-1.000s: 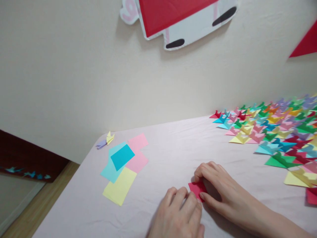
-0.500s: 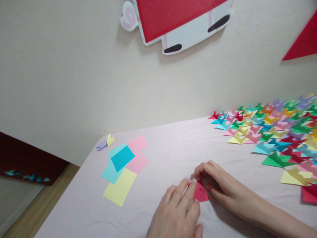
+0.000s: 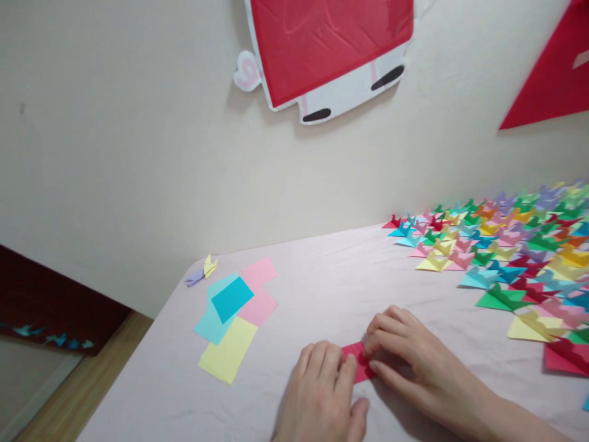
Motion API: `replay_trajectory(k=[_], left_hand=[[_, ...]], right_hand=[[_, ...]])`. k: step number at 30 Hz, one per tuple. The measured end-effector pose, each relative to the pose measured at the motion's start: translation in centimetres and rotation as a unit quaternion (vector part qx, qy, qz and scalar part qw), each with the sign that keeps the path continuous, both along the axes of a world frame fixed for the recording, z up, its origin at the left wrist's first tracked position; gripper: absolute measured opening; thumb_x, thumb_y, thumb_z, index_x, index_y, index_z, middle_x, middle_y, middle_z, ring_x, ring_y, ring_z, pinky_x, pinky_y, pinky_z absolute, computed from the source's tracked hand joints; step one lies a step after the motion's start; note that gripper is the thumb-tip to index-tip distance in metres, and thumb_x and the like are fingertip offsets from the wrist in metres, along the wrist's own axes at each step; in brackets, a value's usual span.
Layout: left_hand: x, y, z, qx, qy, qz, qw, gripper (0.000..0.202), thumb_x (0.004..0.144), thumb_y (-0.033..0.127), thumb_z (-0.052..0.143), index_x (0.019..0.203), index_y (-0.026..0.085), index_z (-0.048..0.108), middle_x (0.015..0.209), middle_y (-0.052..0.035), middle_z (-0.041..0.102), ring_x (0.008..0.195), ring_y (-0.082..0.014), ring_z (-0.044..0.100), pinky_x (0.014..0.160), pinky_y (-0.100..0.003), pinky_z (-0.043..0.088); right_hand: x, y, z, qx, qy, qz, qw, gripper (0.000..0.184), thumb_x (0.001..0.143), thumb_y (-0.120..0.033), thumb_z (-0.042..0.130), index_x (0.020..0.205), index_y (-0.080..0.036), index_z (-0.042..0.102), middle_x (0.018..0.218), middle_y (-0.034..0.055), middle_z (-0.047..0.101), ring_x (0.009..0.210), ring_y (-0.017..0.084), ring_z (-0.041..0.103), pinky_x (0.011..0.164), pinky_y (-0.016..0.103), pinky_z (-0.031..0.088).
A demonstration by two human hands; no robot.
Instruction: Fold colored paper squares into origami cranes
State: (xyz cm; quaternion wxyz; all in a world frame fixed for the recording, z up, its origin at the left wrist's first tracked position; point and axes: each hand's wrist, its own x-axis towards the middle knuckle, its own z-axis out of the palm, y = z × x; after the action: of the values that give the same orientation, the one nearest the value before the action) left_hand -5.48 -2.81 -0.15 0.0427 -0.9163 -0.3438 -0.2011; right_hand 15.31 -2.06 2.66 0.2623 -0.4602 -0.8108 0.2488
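A small red folded paper (image 3: pixel 356 360) lies on the pale pink table (image 3: pixel 322 288) near its front edge. My left hand (image 3: pixel 322 393) rests palm down on the paper's left side, fingers curled and pressing it flat. From the right, my right hand (image 3: pixel 405 356) has its fingertips pinched on the paper's right edge. Most of the paper is hidden under both hands.
Loose paper squares in pink, blue, light blue and yellow (image 3: pixel 232 316) lie to the left, with two small folded figures (image 3: pixel 202 271) behind them. Several colourful folded paper cranes (image 3: pixel 506 258) cover the table's right side. A red and white decoration (image 3: pixel 329 52) hangs on the wall.
The red paper was refolded: a broad triangle half a second ago, now a narrower strip between the hands. Both hands shifted slightly; the camera tilted upward a little.
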Motion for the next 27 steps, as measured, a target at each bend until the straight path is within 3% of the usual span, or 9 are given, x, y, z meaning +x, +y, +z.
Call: replay_trajectory(k=[3, 5, 11, 18, 27], left_hand=[[-0.2, 0.4, 0.7, -0.030, -0.022, -0.020, 0.999, 0.024, 0.088, 0.027, 0.056, 0.107, 0.014, 0.059, 0.121, -0.0145, 0.062, 0.110, -0.0295, 0.057, 0.089, -0.045, 0.050], [-0.3, 0.7, 1.0, -0.059, -0.051, -0.047, 0.996, 0.021, 0.089, 0.024, 0.056, 0.108, 0.015, 0.058, 0.126, -0.0132, 0.060, 0.116, -0.0276, 0.055, 0.094, -0.043, 0.049], [-0.2, 1.1, 1.5, -0.119, -0.096, -0.050, 0.987, 0.016, 0.089, 0.020, 0.056, 0.104, 0.018, 0.060, 0.106, -0.0078, 0.065, 0.100, -0.0227, 0.057, 0.086, -0.039, 0.050], [0.2, 1.0, 1.7, -0.102, -0.108, -0.044, 0.988, 0.012, 0.087, 0.018, 0.054, 0.097, 0.018, 0.061, 0.100, -0.0078, 0.064, 0.095, -0.0228, 0.057, 0.082, -0.038, 0.049], [0.3, 1.0, 2.2, -0.134, -0.140, -0.032, 0.980, 0.011, 0.091, 0.018, 0.050, 0.095, 0.019, 0.061, 0.097, -0.0054, 0.063, 0.091, -0.0210, 0.057, 0.077, -0.037, 0.047]], right_hand=[[-0.4, -0.2, -0.2, -0.024, -0.005, 0.006, 1.000, 0.017, 0.086, -0.009, 0.055, 0.083, -0.022, 0.065, 0.087, 0.0039, 0.066, 0.086, 0.022, 0.056, 0.076, 0.037, 0.046], [-0.4, -0.1, -0.5, -0.030, -0.001, 0.009, 1.000, 0.018, 0.088, -0.008, 0.054, 0.084, -0.022, 0.065, 0.087, 0.0040, 0.066, 0.086, 0.021, 0.055, 0.076, 0.036, 0.046], [0.0, 0.4, -1.3, -0.003, 0.026, 0.005, 1.000, 0.018, 0.091, -0.009, 0.055, 0.082, -0.022, 0.064, 0.086, 0.0029, 0.066, 0.086, 0.020, 0.055, 0.077, 0.034, 0.045], [-0.1, 0.5, -1.2, -0.019, 0.021, 0.011, 1.000, 0.021, 0.090, -0.008, 0.054, 0.079, -0.022, 0.063, 0.084, 0.0022, 0.066, 0.084, 0.019, 0.055, 0.078, 0.034, 0.044], [-0.1, 0.5, -0.6, -0.056, 0.013, 0.013, 0.998, 0.023, 0.086, -0.003, 0.051, 0.082, -0.023, 0.063, 0.086, 0.0023, 0.065, 0.087, 0.021, 0.053, 0.080, 0.039, 0.043]])
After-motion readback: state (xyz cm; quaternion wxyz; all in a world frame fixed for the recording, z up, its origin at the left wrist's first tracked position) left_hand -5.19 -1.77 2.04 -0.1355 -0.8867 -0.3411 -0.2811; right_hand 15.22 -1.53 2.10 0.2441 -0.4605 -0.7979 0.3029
